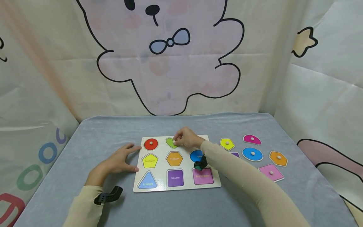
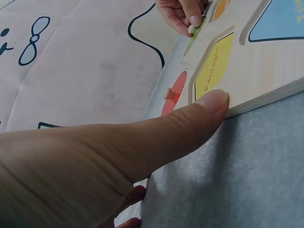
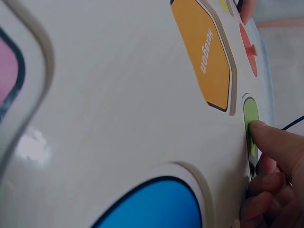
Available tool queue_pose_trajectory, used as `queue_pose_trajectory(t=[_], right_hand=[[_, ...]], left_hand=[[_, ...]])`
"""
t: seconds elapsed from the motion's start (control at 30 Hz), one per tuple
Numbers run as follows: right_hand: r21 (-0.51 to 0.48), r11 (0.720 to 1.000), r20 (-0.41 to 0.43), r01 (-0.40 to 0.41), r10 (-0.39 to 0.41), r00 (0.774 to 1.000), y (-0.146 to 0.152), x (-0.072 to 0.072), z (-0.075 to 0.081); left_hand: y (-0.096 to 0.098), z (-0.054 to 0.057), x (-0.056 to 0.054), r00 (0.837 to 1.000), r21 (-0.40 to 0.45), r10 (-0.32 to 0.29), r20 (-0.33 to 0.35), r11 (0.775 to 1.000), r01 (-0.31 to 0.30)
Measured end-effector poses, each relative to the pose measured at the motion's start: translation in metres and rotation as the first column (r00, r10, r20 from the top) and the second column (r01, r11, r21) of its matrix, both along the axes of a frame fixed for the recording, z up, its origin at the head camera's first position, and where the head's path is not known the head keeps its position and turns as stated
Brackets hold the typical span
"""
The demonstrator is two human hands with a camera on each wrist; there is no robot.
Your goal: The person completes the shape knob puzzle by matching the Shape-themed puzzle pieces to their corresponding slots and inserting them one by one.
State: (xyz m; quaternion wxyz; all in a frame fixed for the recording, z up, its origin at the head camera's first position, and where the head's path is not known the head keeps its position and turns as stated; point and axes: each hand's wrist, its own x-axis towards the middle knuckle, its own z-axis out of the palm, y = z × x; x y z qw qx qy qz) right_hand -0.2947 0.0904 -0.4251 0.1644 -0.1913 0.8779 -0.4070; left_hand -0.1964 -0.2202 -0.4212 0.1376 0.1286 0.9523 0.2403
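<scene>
A white wooden shape puzzle board lies on the cloth. My right hand reaches over its top row and pinches the small knob of a green puzzle piece, which sits at its slot. In the right wrist view the thumb overlaps the green piece. My left hand rests at the board's left edge, fingers extended, the thumb against the rim near the yellow Pentagon slot. A red round piece with a knob sits in the top left slot.
Right of the board lie loose knobbed pieces: a yellow pentagon, a magenta half circle, a blue oval, an orange hexagon and a pink rectangle. A purple piece is partly hidden behind my right sleeve.
</scene>
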Motion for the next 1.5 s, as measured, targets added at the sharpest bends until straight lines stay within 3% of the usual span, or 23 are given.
queue_pose_trajectory(t=[0.67, 1.5], right_hand=[[0.004, 1.0, 0.06, 0.012, -0.013, 0.998, 0.005, 0.0, 0.006], [0.05, 0.995, -0.045, 0.089, -0.086, 0.995, 0.07, -0.002, 0.025]], left_hand=[[-0.003, 0.001, 0.001, 1.0, -0.003, 0.0, -0.012, 1.0, 0.0], [0.0, -0.001, -0.001, 1.0, 0.005, -0.001, -0.007, 1.0, 0.001]])
